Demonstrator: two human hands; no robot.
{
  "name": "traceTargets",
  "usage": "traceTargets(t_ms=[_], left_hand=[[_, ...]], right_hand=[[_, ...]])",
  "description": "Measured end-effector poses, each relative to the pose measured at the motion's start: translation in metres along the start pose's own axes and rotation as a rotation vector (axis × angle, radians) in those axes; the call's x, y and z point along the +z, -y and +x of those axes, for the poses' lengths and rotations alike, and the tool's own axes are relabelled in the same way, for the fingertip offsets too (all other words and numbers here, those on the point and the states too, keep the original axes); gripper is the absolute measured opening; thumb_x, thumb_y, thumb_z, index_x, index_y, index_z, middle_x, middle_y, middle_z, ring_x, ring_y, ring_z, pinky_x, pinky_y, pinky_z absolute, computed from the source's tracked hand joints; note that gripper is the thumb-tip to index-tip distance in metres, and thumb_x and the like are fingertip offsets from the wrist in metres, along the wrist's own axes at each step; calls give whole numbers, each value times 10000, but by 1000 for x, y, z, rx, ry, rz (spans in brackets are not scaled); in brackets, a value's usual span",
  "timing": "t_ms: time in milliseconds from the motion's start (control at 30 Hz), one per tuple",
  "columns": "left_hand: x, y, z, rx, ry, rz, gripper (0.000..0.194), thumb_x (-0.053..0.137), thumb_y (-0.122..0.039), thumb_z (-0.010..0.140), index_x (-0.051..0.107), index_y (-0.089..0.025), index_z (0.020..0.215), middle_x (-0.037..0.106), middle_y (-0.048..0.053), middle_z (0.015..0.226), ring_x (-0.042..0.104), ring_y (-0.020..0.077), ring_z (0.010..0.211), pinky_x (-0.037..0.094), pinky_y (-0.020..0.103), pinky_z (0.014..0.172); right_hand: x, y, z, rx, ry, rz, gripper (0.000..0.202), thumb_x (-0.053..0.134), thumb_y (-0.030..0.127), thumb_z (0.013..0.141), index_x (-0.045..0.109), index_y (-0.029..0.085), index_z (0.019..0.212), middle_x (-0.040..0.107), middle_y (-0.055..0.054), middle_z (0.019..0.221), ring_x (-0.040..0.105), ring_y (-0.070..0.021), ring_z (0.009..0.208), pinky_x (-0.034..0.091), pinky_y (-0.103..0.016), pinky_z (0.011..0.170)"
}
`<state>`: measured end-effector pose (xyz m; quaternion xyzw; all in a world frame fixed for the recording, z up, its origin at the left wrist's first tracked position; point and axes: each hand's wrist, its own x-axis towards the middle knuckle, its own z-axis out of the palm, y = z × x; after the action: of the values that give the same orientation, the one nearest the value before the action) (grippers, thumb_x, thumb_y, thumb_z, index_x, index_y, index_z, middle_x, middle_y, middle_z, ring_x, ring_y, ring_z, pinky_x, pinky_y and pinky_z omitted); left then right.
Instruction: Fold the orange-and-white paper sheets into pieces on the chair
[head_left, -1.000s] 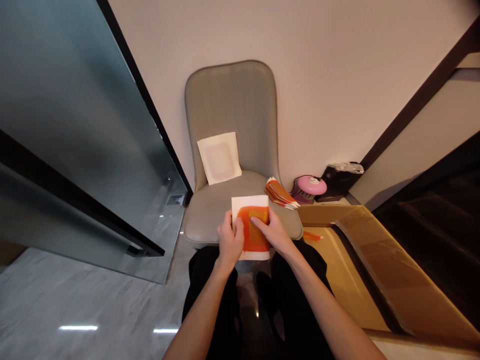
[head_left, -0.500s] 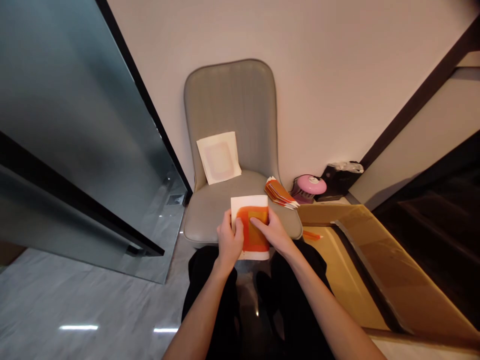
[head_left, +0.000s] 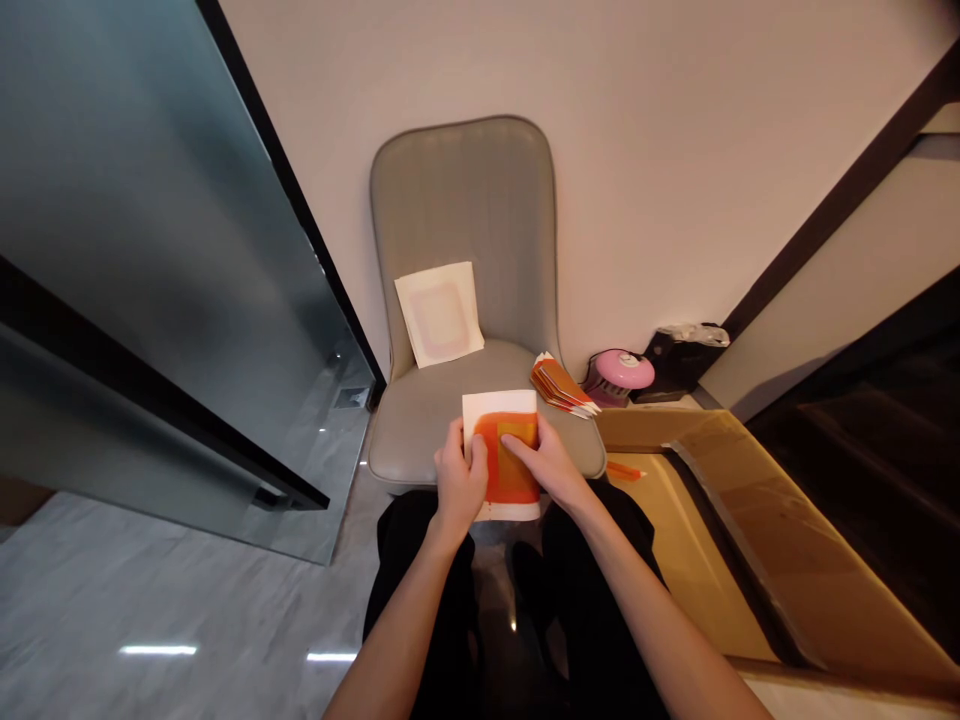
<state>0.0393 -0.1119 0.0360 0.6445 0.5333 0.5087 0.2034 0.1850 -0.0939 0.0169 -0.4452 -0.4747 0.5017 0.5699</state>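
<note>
Both my hands hold a white paper piece with an orange painted area [head_left: 513, 482], just in front of the chair seat. It looks folded, though I cannot tell how many layers it has. My left hand [head_left: 459, 480] grips its left edge, thumb on the front. At the right edge is my right hand [head_left: 553, 464], its thumb lying across the orange face. The fingers behind the paper are hidden. A square cream paper [head_left: 440, 314] with a pale inner square leans against the chair's backrest. Folded orange-and-white papers [head_left: 562, 386] lie in a pile on the seat's right side.
The grey chair [head_left: 405, 430] stands against the wall. On its right lie an open cardboard box [head_left: 705, 560] with an orange strip [head_left: 625, 471] inside, a pink round device [head_left: 624, 369] and a black box [head_left: 679, 360]. A glass door [head_left: 187, 250] with a dark handle is at left.
My hands and the paper in them keep the same hold and pose. The whole view has shifted very slightly.
</note>
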Motion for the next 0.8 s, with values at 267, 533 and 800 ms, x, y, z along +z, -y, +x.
traceTargets(t_ms=[267,533,800], left_hand=[[0,0,0,-34,13,-15,199,496,-267,959,582,-198,1126,722,46,908,663,176,759,474,265,719],[1,6,4,-124,0,-168,197,512,-341,954,571,-196,834,604,-14,707,551,133,634,405,228,607],[1,11,8,-216,3,-279,264,516,-381,939,522,-192,754,550,-27,676,511,122,628,393,219,584]], right_hand=[[0,-1,1,28,2,21,473,771,400,727,602,226,1133,730,-68,1152,678,-264,1073,535,-427,965],[-1,-5,2,34,-25,-11,434,764,389,717,617,224,1090,738,-68,1108,681,-264,1039,538,-408,922],[-6,-7,12,64,11,13,392,751,524,714,689,204,932,758,-68,945,685,-264,853,536,-368,749]])
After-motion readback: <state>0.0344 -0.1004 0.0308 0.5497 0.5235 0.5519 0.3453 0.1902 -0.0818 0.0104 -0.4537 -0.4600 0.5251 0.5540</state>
